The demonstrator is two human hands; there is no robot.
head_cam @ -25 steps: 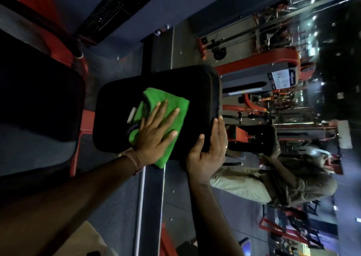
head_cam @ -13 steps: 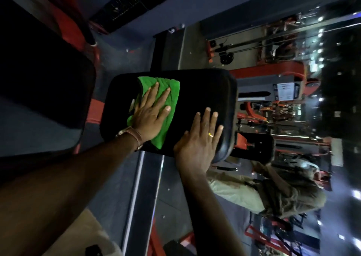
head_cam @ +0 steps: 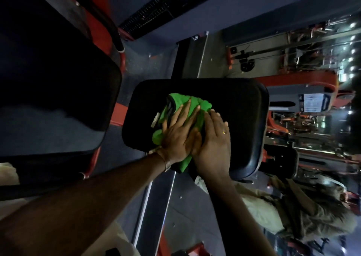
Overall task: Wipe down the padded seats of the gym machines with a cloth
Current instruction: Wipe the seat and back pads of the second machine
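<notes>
A black padded seat (head_cam: 238, 107) fills the middle of the head view. On its near left part lies a bunched green cloth (head_cam: 195, 103). My left hand (head_cam: 178, 136), with a bracelet at the wrist, presses flat on the cloth with its fingers stretched out. My right hand (head_cam: 214, 142), wearing a ring, lies flat beside it, touching my left hand. Its fingertips reach the cloth's edge, and the rest of it rests on the bare pad. Both hands hide part of the cloth.
A larger black pad (head_cam: 58, 91) on a red frame (head_cam: 117, 115) stands close on the left. Red and grey gym machines (head_cam: 304, 80) crowd the right side. A person in beige clothes (head_cam: 293, 212) is at the lower right. A metal floor rail (head_cam: 156, 207) runs below the seat.
My right hand has left the seat's far edge and slid across the pad until it touches my left hand. The cloth has bunched up and shifted toward the seat's middle.
</notes>
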